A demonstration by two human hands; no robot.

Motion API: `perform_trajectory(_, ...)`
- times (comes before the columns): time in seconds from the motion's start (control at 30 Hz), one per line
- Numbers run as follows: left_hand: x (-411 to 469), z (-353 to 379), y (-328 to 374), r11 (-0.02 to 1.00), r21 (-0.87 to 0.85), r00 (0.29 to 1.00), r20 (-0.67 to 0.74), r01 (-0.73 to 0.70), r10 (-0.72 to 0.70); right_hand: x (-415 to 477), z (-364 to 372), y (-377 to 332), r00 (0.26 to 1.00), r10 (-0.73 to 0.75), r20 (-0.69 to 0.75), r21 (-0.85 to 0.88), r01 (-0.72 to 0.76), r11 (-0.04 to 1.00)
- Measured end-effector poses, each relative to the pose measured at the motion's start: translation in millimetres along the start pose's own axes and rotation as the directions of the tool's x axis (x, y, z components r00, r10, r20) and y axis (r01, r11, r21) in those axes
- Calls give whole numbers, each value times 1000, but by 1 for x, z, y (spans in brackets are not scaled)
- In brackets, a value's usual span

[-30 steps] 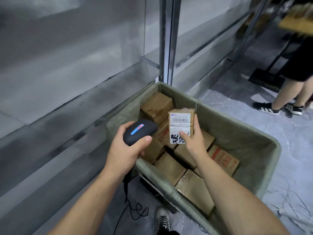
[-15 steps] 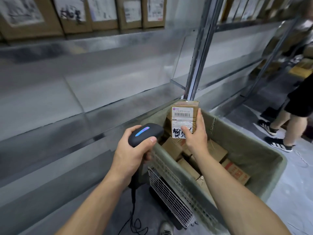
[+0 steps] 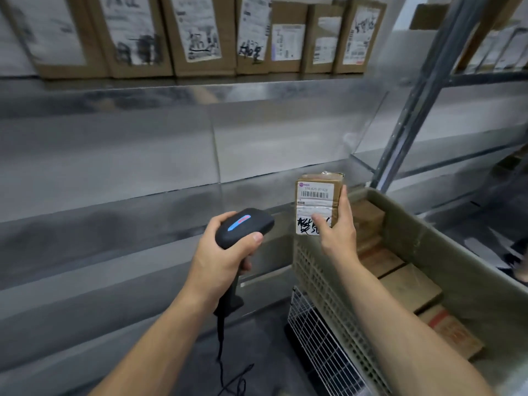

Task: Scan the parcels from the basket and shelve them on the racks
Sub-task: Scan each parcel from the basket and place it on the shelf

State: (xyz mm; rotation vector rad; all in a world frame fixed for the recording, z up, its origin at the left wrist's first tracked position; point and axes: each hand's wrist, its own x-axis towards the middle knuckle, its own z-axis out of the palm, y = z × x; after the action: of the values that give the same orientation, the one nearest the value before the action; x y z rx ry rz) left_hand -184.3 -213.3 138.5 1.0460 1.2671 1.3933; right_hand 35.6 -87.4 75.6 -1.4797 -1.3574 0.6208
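Observation:
My right hand [image 3: 335, 234] holds a small brown cardboard parcel [image 3: 315, 195] upright, its white barcode label with black handwriting facing me. My left hand [image 3: 221, 258] grips a black handheld scanner [image 3: 244, 225] with a lit blue-red strip, its head level with the parcel's left side, a short gap between them. Below the parcel stands the olive-green basket [image 3: 423, 241] on a wire cart, holding several brown parcels [image 3: 408, 284]. Metal racks [image 3: 200, 87] fill the wall ahead.
A row of labelled cardboard boxes [image 3: 200, 32] stands on the upper shelf. The shelf levels below it are bare metal. A grey upright post [image 3: 411, 110] rises behind the basket. The scanner's cable [image 3: 221, 352] hangs to the floor. Someone's shoe [image 3: 517, 264] shows at far right.
My view has tilted upward, bringing the upper shelf of boxes into sight. Both hands rose with the parcel and scanner, now above the basket's near corner rather than over its contents.

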Motion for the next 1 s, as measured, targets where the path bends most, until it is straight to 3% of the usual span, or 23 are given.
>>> perform_trajectory(0.2, 3, -60, 11, 999, 24, 976, -216, -35, 39, 1, 78, -27, 985, -73, 154, 48, 66, 997)
perform_trajectory(0.4, 10, -116, 18, 998, 38, 912, -406, -46, 57, 2, 163, -62, 917, -215, 335, 199, 154, 968)
perform_trajectory(0.77, 18, -212, 26, 996, 44, 698, -710, -80, 88, -13, 317, -124, 723, -425, 544, 453, 173, 875)
perform_trajectory(0.9, 8, -242, 24, 996, 20, 612, -788, -89, 70, -33, 359, -144, 653, -455, 606, 471, 167, 866)
perform_trajectory(1.0, 1, -258, 24, 995, 2, 584, -809, -103, 62, -45, 381, -152, 625, -441, 644, 461, 143, 876)
